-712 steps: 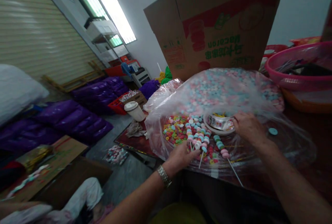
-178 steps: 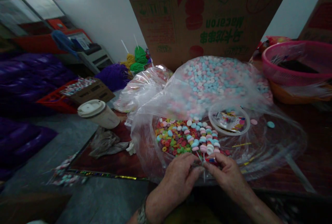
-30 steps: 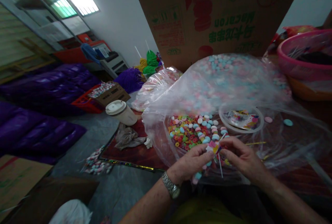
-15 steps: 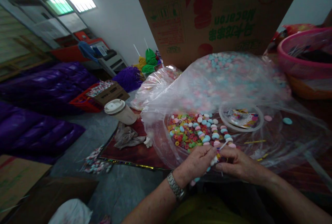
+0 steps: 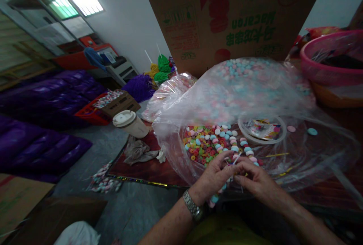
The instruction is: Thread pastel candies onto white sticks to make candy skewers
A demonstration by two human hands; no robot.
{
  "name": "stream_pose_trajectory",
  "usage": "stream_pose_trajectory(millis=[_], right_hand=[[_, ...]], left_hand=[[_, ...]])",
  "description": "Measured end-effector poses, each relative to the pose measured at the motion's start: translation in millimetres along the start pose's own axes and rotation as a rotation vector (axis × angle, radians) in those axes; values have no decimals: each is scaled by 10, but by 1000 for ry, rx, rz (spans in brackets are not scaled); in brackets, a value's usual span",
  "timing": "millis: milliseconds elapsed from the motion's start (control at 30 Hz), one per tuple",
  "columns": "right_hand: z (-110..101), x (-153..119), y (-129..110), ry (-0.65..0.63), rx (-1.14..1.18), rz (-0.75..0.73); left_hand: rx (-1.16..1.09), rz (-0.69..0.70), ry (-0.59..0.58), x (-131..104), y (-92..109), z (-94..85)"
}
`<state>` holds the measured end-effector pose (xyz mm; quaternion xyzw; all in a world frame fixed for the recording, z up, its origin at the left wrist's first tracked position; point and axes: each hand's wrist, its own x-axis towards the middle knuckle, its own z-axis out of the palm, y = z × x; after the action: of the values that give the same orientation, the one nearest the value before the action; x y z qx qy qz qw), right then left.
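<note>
Head view: my left hand [image 5: 212, 175], lower centre of frame, curls closed around a candy string [image 5: 214, 199], its pink-and-blue end poking out below. My right hand [image 5: 253, 177], just right, bends fingers at a white stick [image 5: 237, 157]; can't tell if pinching. Ring candies [image 5: 202, 149] above left; plastic tub [image 5: 262, 142] right of centre.

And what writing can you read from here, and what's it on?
"Macaron": green, upside down, on the large cardboard box.
"马卡龙串串": green, upside down, same box.
Other red and green print there: too small.
Printed labels in the round tub: too blurred.
Dark print on the small carton: too small.
</note>
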<state>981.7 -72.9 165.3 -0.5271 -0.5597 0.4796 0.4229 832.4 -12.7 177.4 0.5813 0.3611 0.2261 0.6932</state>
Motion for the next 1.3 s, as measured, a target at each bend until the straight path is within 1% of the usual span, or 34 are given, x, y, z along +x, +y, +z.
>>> stream_pose_trajectory(millis=[33, 133, 200, 267, 333, 367, 433, 467, 500, 600, 667, 733, 800, 900, 933, 967, 1000, 1067, 1100, 1133, 1200, 1267, 1300], right_hand=[[16, -9, -8, 1, 24, -5], [55, -34, -29, 14, 115, 30], [73, -57, -34, 63, 98, 15], [79, -87, -35, 143, -17, -83], [61, -117, -35, 233, -145, -193], [41, -130, -34, 295, -177, -224], [-12, -146, -28, 401, -174, -230], [-38, -148, -25, 421, -167, -218], [-59, -146, -23, 407, -171, -207], [-61, -113, -32, 247, -194, -173], [-21, -76, -54, 187, -78, -97], [10, -38, -80, 177, 99, -19], [-7, -10, -97, 249, 199, 7], [-108, 3, -86, 460, 193, 12], [-139, 1, -72, 500, 205, 32], [-156, -3, -54, 495, 231, 60], [-156, -8, -34, 445, 263, 95], [-108, -18, 5, 282, 302, 160], [-68, -23, 22, 216, 300, 176], [-26, -26, 36, 178, 283, 180], [49, -34, 57, 169, 244, 171], [97, -46, 70, 171, 202, 158], [111, -54, 73, 166, 155, 146]], left_hand=[[-7, -34, -5, -7, -13, -11], [-58, -186, -113, -51, -41, -97], [-85, -265, -162, -84, -43, -166], [-76, -290, -142, -110, -23, -210], [-47, -299, -96, -124, 12, -215], [-31, -297, -64, -128, 31, -204], [10, -269, 3, -131, 61, -169], [38, -239, 31, -131, 69, -149], [66, -198, 46, -129, 70, -128], [124, -43, 61, -117, 50, -66], [159, 57, 67, -105, 36, -30], [190, 145, 79, -97, 34, -5], [198, 194, 74, -93, 43, 0], [219, 184, 89, -94, 55, -16], [234, 178, 104, -93, 55, -20], [248, 182, 122, -90, 54, -19], [262, 198, 129, -85, 50, -13], [271, 236, 117, -69, 36, 12], [251, 239, 112, -60, 29, 26], [210, 218, 107, -53, 22, 37], [89, 104, 69, -50, 14, 38], [-1, -36, -31, -63, 19, 6], [-1, -97, -93, -73, 24, -17]])
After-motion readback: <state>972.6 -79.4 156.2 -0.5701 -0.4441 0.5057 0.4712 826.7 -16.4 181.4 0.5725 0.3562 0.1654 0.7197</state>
